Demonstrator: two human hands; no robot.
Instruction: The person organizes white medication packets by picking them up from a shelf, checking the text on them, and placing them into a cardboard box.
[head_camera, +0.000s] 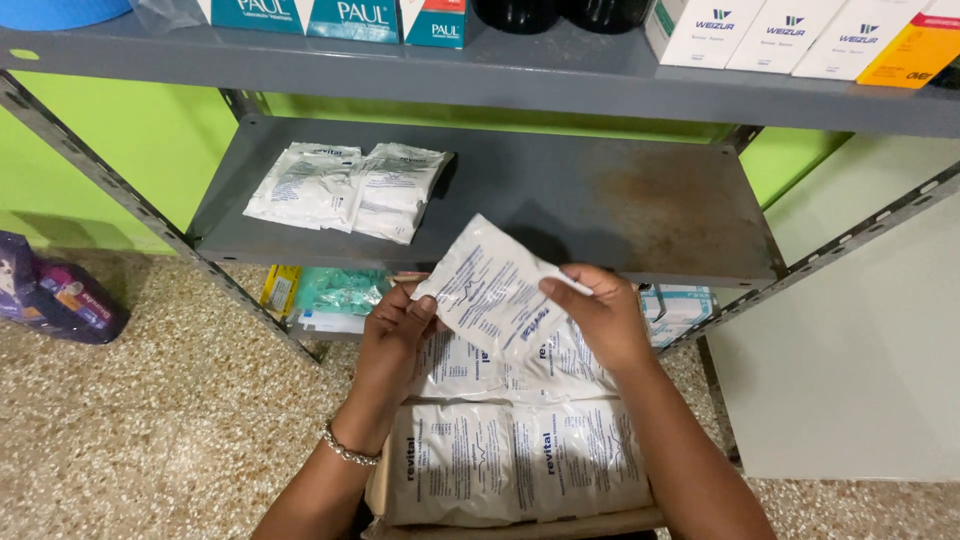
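Both hands grasp 1 white sachet (492, 288), printed in blue and held tilted in front of the grey metal shelf (600, 200). The left hand (398, 335) pinches its lower left edge with fingers curled, while the right hand (597, 318) grips its right side with the thumb laid over the front. A beaded bracelet (348, 450) circles the left wrist.

Directly below the hands sits an open cardboard box (520, 522) packed with more white sachets (515, 460); 2 lie flat on top at the near end, and at least 2 more show beneath the hands, the full count hidden.

On the shelf, toward its left end, lies a small pile of sachets (345, 188), 2 clearly seen and a third edge possible. A rusty patch marks the shelf's right half. The shelf above carries 3 teal cartons (335, 18) at left, 2 black bottles (560, 12) at centre, and 3 white boxes (780, 30) plus 1 orange box (915, 50) at right. Under the shelf, green packets (340, 290) rest near the speckled floor (130, 430), where a purple pack (55, 295) lies at far left.
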